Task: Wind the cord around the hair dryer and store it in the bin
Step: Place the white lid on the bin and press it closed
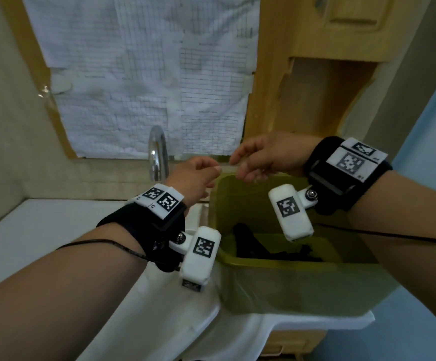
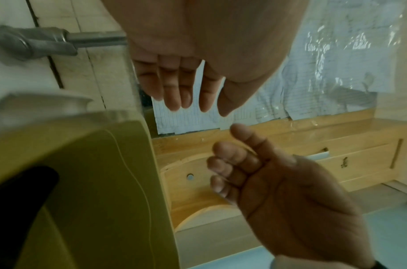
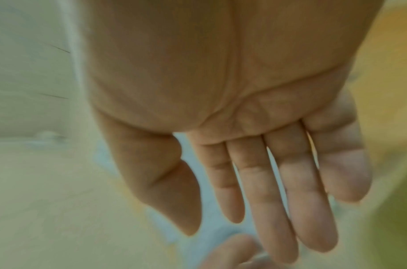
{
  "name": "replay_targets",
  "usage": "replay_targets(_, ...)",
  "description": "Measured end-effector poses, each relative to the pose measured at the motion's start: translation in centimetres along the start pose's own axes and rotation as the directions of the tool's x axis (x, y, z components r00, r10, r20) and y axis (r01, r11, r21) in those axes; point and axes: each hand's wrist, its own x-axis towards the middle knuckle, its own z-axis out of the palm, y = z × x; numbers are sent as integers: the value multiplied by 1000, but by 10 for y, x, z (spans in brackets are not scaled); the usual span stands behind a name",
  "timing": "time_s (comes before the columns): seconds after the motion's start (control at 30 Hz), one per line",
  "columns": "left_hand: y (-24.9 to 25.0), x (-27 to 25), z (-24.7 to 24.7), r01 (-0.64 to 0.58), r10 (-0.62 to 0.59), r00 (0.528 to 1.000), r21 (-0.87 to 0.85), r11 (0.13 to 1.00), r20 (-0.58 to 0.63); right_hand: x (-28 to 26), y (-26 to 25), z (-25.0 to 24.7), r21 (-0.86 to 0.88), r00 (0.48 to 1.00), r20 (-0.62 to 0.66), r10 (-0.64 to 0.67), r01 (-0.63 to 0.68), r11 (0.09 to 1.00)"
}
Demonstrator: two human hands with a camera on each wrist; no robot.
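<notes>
The black hair dryer lies at the bottom of the olive-green bin, with its cord not clearly told apart from its body. Both my hands hover above the bin's far rim, close together and holding nothing. My left hand is over the bin's far-left corner, and the left wrist view shows its fingers hanging straight. My right hand is just to its right, palm bare and fingers relaxed. In the left wrist view the bin fills the left, with a dark part of the dryer inside.
The bin stands on a white counter beside a chrome faucet. Behind it is a wall panel covered with paper sheets. A wooden cabinet rises at the back right. Blue floor shows to the right.
</notes>
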Motion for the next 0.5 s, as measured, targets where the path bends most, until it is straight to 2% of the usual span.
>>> replay_targets(0.1,-8,-10,-29,4,-4,1000,-22,1000,-16,7,-29,28,-14,996,49,-79,79,997)
replay_targets(0.2,-19,-22,-58,29,-31,999,-44,999,-39,18,-46,61,-104,991,97,-96,106,989)
replay_targets(0.37,-32,-39,-111,51,-54,988,-27,998,-143,41,-69,110,-119,986,145,-78,96,988)
replay_targets(0.5,-58,-51,-151,143,-140,971,-2,990,-193,65,-74,161,-128,984,175,-39,62,990)
